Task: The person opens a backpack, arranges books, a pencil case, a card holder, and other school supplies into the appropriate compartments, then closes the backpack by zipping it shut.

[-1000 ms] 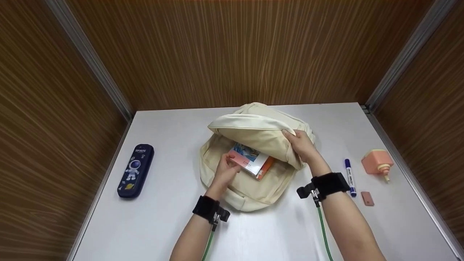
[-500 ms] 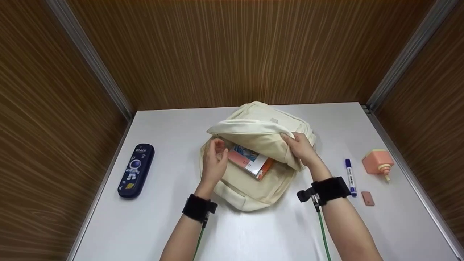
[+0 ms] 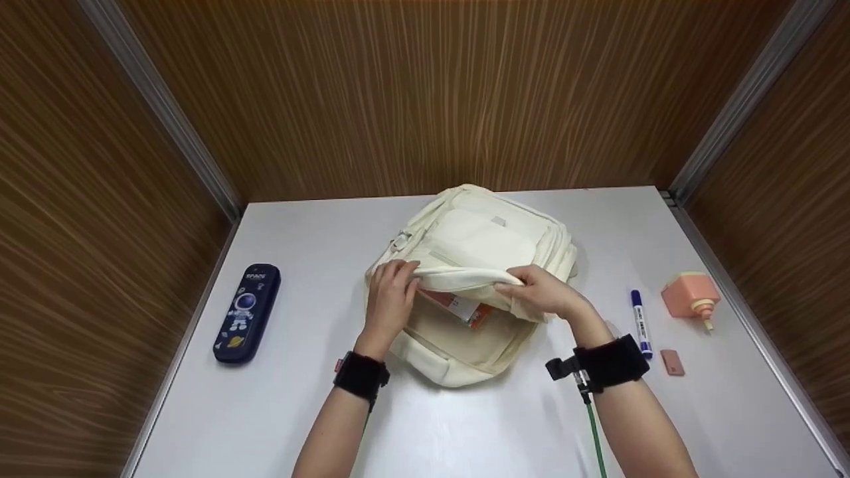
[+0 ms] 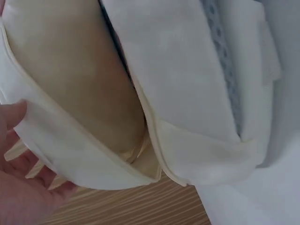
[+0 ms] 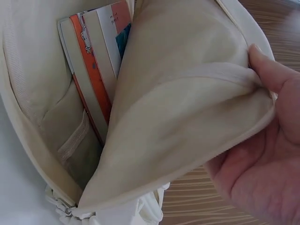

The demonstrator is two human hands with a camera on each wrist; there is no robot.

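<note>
The left hand (image 3: 388, 295) and the right hand (image 3: 541, 295) each pinch the flap (image 3: 458, 275) of the cream backpack (image 3: 488, 232), fingers curled over its edge. A book (image 3: 461, 307) peeks out from under the flap. Left of the backpack lies a blue pencil case (image 3: 246, 313); right of it, a marker (image 3: 640, 314).

Narrow backpack (image 3: 478, 245) mouth, book (image 3: 461, 307) and flap (image 3: 458, 277) obstructing.
</note>
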